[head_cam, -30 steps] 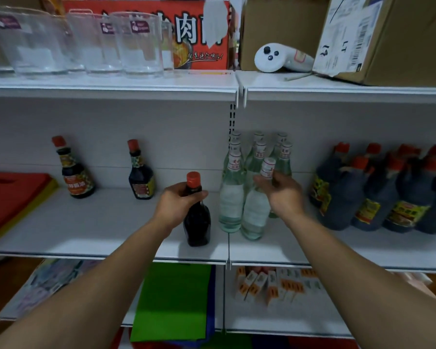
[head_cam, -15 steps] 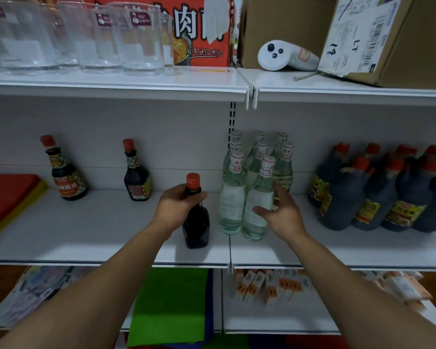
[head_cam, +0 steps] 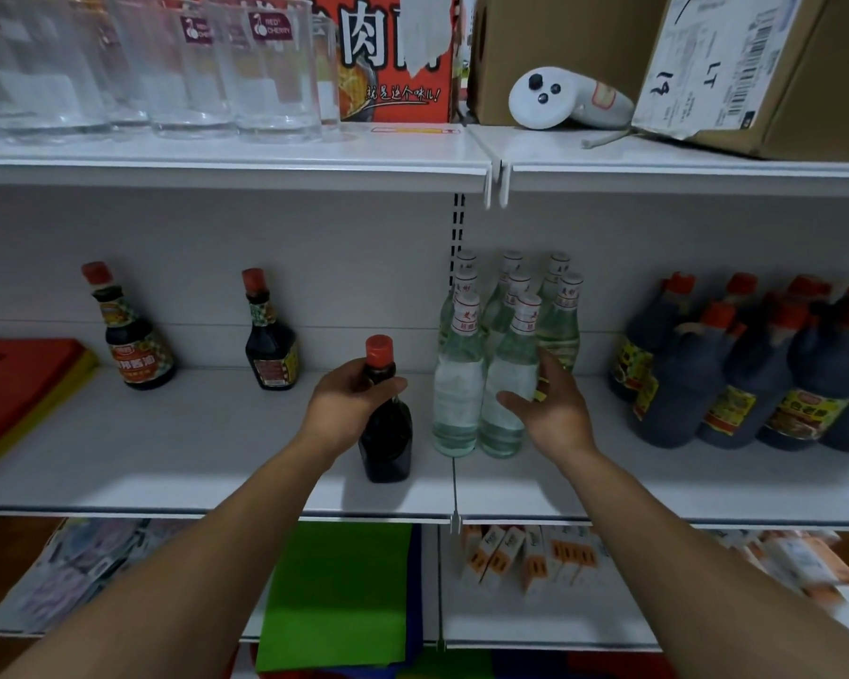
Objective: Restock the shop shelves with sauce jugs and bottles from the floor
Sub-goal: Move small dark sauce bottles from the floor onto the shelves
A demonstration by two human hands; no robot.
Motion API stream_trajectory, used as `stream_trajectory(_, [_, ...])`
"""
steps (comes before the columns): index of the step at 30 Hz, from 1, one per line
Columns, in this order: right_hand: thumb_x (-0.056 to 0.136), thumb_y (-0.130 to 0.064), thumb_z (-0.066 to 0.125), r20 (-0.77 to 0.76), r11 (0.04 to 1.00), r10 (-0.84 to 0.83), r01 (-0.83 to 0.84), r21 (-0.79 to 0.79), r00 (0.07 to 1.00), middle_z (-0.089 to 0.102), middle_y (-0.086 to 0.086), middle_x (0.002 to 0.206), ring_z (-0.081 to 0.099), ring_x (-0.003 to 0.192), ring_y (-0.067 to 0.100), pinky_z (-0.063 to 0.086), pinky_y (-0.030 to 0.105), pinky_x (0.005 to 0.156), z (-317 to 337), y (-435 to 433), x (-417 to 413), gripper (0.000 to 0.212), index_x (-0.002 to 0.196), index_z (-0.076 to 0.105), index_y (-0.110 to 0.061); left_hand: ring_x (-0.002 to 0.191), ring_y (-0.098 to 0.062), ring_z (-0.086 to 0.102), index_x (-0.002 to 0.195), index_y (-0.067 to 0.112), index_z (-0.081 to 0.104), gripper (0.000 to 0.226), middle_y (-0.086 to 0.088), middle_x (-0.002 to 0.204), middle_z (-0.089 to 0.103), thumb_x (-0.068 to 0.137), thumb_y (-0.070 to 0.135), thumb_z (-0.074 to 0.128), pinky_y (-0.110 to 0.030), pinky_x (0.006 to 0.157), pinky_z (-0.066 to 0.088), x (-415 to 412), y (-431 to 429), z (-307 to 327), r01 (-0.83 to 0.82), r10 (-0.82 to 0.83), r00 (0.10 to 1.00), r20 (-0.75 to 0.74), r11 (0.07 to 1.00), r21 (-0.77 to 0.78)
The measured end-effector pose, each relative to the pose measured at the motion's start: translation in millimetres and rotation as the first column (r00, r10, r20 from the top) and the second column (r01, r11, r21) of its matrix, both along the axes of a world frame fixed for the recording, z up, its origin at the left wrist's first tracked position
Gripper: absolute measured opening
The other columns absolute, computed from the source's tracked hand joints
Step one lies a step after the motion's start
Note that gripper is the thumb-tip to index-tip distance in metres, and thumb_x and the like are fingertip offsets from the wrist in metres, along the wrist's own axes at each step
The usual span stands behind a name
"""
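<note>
Left hand: the left hand (head_cam: 349, 406) is gripping the neck of the dark sauce bottle (head_cam: 386, 436), its fingers curling round just under the red cap.
Dark sauce bottle: it is standing upright near the front edge of the middle shelf (head_cam: 192, 443), just at 9 o'clock of the clear bottles (head_cam: 461, 384).
Right hand: the right hand (head_cam: 557, 416) is cupping the front-right clear bottle (head_cam: 506, 372), thumb lying across its label and fingers wrapping its 3 o'clock side.
Clear bottles: they are standing upright in tight rows, white caps rising toward 12 o'clock.
Sauce jugs: the sauce jugs (head_cam: 751, 384) are crowding the shelf at 3 o'clock of the right hand, apart from it.
Labelled sauce bottles: two labelled sauce bottles (head_cam: 268, 345) are standing near the back wall at 10 o'clock of the left hand, well apart from each other.
Top shelf: at 12 o'clock it is carrying glass tumblers (head_cam: 265, 76), a white controller (head_cam: 545, 98) and a cardboard box (head_cam: 814, 80).
</note>
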State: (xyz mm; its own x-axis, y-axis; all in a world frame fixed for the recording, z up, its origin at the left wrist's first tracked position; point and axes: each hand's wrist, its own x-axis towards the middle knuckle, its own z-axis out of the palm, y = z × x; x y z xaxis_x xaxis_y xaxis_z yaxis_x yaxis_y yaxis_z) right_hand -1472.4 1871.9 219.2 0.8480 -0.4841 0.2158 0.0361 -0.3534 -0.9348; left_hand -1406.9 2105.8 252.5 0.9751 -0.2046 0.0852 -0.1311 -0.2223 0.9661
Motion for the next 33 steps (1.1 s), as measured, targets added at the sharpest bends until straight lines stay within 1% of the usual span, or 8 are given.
stream_trajectory(5, [0.074,-0.017,0.08,-0.033,0.999,-0.033,0.033,-0.011,0.999,0.062,-0.002,0.113,0.062,0.102,0.017,0.049,0.029,0.087,-8,-3,-6,0.053,0.12,0.054,-0.025,0.078,-0.008,0.063,0.097,0.015,0.067,0.019,0.0,0.088,0.069,0.08,0.018,0.075,-0.018,0.066,0.045,-1,1,-1,-0.007,0.007,1.0,0.022,1.0,0.008])
stream_trajectory(8, [0.074,-0.022,0.08,-0.095,0.988,-0.112,0.102,-0.112,0.989,0.06,0.003,0.118,0.059,0.1,0.016,0.044,0.024,0.083,-13,-3,-15,0.055,0.124,0.056,-0.015,0.071,-0.006,0.061,0.091,0.012,0.068,0.011,0.001,0.081,0.069,0.081,0.015,0.074,-0.011,0.062,0.045,-3,2,2,-0.017,0.016,0.999,0.05,1.0,0.018])
stream_trajectory(13, [0.077,-0.035,0.075,-0.128,0.939,-0.219,0.173,-0.298,0.967,0.065,-0.003,0.092,0.063,0.088,0.02,0.047,0.028,0.073,-12,7,-39,0.029,0.099,0.062,-0.02,0.068,-0.002,0.058,0.094,0.005,0.069,0.014,0.002,0.078,0.066,0.082,0.01,0.073,-0.002,0.054,0.04,-9,8,4,-0.033,0.036,0.998,0.052,0.997,-0.065])
stream_trajectory(18, [0.08,-0.034,0.074,-0.093,0.942,-0.038,0.004,-0.336,0.995,0.066,-0.009,0.085,0.063,0.078,0.009,0.053,0.026,0.073,-8,62,-49,0.018,0.09,0.064,-0.022,0.078,-0.004,0.062,0.104,0.008,0.069,0.025,-0.001,0.091,0.069,0.081,0.012,0.075,-0.005,0.063,0.045,-14,28,5,-0.018,0.021,0.999,0.032,0.995,-0.099])
stream_trajectory(22, [0.077,-0.038,0.076,-0.153,0.951,0.136,-0.172,-0.256,0.979,0.063,-0.006,0.119,0.061,0.098,0.006,0.051,0.025,0.085,-11,117,-31,0.051,0.121,0.059,-0.02,0.081,-0.01,0.064,0.097,0.012,0.07,0.018,-0.001,0.089,0.071,0.08,0.013,0.075,-0.016,0.073,0.048,-19,46,7,0.007,-0.003,1.0,0.028,0.994,-0.108])
stream_trajectory(25, [0.075,-0.044,0.076,-0.226,0.94,0.208,-0.258,-0.222,0.952,0.051,-0.006,0.138,0.055,0.116,0.01,0.049,0.036,0.097,-13,156,-19,0.075,0.138,0.045,-0.021,0.076,-0.004,0.063,0.097,0.01,0.07,0.016,0.0,0.085,0.07,0.081,0.012,0.074,-0.009,0.068,0.047,-21,64,11,0.023,-0.02,0.999,0.029,0.993,-0.116])
stream_trajectory(28, [0.074,-0.044,0.077,-0.259,0.94,0.211,-0.269,-0.21,0.942,0.047,-0.001,0.144,0.05,0.125,0.014,0.045,0.038,0.103,-13,186,-9,0.085,0.144,0.037,-0.02,0.075,-0.002,0.063,0.097,0.009,0.07,0.017,0.0,0.085,0.07,0.08,0.012,0.074,-0.005,0.064,0.046,-19,85,14,0.04,-0.037,0.999,0.027,0.992,-0.12])
stream_trajectory(33, [0.072,-0.041,0.079,-0.288,0.947,0.215,-0.271,-0.171,0.933,0.047,0.001,0.144,0.045,0.13,0.016,0.039,0.034,0.107,-14,214,9,0.09,0.147,0.033,-0.021,0.081,-0.008,0.066,0.093,0.016,0.071,0.013,0.002,0.087,0.071,0.08,0.014,0.075,-0.013,0.07,0.048,-6,110,12,0.075,-0.074,0.997,0.013,0.991,-0.111])
